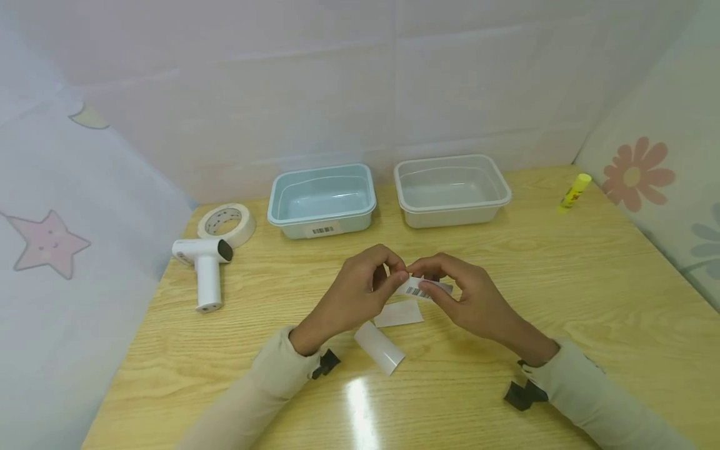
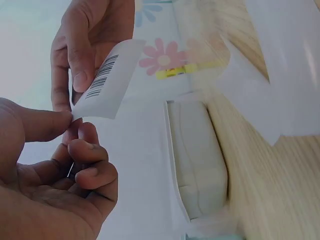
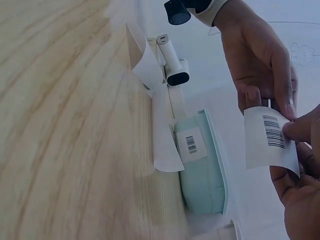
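Observation:
Both hands meet over the table in the head view, holding a white barcode label (image 1: 414,287) between them. My left hand (image 1: 357,290) pinches the label's edge between thumb and fingers. On the opposite side, my right hand (image 1: 475,303) grips it with the thumb across its printed face. The label (image 3: 256,139) bends slightly in the right wrist view, its black bars facing out. Below the hands lie a flat white paper piece (image 1: 399,314) and a curled white piece (image 1: 380,347).
A light blue basin (image 1: 292,226) with a barcode label (image 1: 323,229) on its front stands at the back, left of a whitish basin (image 1: 450,217). Far left are a tape roll (image 1: 243,230) and a white gun-shaped device (image 1: 209,278). A yellow glue stick (image 1: 574,192) stands back right.

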`<action>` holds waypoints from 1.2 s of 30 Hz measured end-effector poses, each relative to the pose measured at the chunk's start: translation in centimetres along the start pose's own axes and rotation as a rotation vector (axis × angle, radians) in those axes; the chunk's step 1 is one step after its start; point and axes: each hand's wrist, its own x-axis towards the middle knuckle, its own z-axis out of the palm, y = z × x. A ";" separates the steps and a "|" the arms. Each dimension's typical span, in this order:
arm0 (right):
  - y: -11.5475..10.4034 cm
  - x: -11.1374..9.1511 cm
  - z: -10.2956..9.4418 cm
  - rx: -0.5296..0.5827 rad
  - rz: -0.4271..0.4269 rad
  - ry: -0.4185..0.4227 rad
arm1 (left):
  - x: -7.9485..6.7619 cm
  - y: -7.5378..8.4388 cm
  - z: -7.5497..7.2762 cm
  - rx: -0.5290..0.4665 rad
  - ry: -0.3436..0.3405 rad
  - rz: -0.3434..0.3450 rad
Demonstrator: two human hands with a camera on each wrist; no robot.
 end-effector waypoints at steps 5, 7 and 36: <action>0.3 0.0 -0.2 -0.021 0.005 0.025 | 0.4 0.0 0.3 0.001 0.016 -0.016; 0.8 0.0 -0.4 -0.015 0.026 0.047 | 0.5 0.0 0.3 -0.007 0.030 -0.018; 8.2 -0.4 -3.8 0.111 0.353 0.245 | 6.1 -5.0 0.1 0.317 0.011 -0.054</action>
